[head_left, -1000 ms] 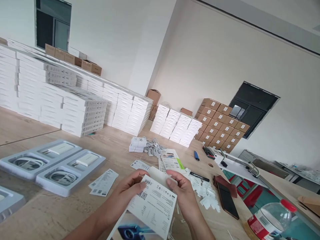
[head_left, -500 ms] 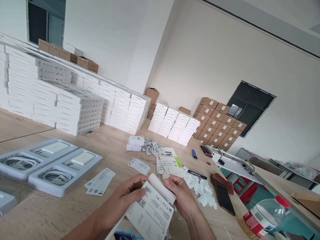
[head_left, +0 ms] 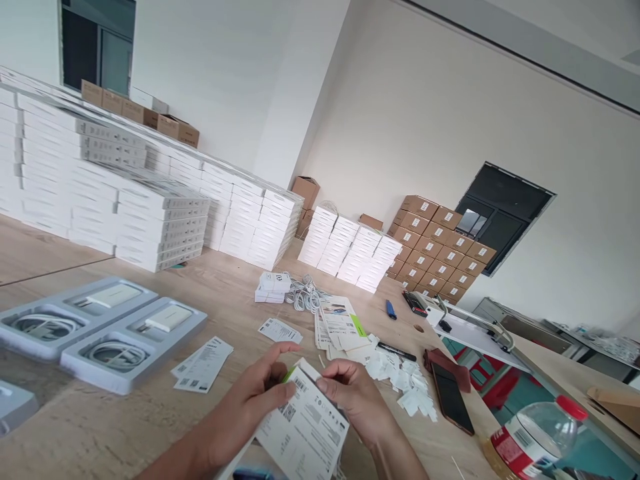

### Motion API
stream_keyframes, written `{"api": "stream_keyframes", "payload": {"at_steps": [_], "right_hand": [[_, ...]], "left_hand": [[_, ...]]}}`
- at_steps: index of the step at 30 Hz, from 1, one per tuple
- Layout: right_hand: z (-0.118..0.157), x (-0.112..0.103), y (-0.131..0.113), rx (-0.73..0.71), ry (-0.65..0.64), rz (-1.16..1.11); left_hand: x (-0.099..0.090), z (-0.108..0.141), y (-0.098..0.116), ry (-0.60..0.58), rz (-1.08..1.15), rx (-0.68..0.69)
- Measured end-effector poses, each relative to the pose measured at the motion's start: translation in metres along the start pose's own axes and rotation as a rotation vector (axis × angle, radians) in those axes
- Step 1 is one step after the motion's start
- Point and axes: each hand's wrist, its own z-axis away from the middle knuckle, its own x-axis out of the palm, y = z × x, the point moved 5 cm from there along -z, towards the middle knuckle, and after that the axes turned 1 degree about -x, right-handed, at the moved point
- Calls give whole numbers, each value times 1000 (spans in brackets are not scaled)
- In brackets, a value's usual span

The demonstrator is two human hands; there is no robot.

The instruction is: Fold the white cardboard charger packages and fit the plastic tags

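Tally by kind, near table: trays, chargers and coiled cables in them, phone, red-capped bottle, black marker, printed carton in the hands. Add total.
Trays (some cut off at left edge): 3
Chargers fully in view: 2
Coiled cables in view: 2
Phone: 1
Bottle: 1
Black marker: 1
Printed carton, in left hand and right hand: 1
Total: 11
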Motion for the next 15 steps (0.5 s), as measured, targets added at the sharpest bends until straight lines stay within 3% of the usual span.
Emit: {"api": "stream_keyframes", "payload": {"at_steps": [7, 15], "right_hand": [[3, 3, -10, -96, -30, 150], [10, 8, -21, -172, -126, 159]], "left_hand": [[-1, -2, 5, 24, -91, 45], [-4, -1, 4, 78, 60, -13]]}}
